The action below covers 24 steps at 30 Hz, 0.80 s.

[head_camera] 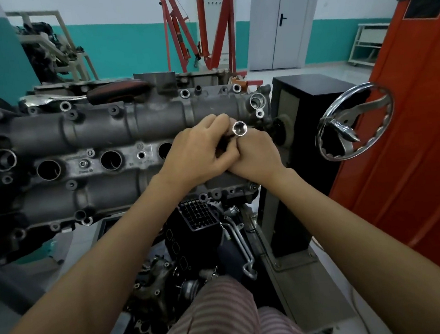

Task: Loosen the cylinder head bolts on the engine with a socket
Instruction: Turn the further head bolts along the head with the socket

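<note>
Item: socket (240, 128), open end facing up, being pinched between left hand (199, 155) and right hand (255, 153) above the engine (98, 124), right end. Ratchet (85, 94) lying far left. Advice: seat socket squarely before turning.

A chrome handwheel (354, 121) beside an orange cabinet (409, 123); red hoist (209, 26) behind.

Ratchet (79, 95) atop engine's (98, 129) far edge; handwheel (354, 121) to its right
</note>
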{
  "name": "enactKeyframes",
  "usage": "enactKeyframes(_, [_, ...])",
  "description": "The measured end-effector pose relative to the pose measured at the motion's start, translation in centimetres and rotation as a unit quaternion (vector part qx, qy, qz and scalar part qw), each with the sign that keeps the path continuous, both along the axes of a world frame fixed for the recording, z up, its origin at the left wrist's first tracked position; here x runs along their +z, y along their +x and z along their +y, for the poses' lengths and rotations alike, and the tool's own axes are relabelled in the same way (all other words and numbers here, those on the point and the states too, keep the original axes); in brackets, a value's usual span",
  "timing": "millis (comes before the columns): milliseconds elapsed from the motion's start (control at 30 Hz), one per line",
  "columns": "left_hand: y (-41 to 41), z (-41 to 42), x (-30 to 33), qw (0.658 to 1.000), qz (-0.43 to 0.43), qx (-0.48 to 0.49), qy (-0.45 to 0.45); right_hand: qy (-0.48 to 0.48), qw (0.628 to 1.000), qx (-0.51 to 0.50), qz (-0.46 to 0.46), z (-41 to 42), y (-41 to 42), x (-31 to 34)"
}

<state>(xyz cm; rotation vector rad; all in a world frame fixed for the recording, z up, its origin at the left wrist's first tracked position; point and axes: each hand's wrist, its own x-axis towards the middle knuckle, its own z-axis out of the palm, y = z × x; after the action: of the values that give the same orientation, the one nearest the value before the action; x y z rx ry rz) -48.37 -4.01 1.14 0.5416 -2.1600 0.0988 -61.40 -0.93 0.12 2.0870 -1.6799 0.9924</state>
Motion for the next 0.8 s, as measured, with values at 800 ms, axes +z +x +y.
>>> enactKeyframes(800, [0.12, -0.55, -0.48, 0.999, 0.024, 0.021, -0.010, -0.075, 0.997, 0.011, -0.014, 0.03, 0.19, -0.33])
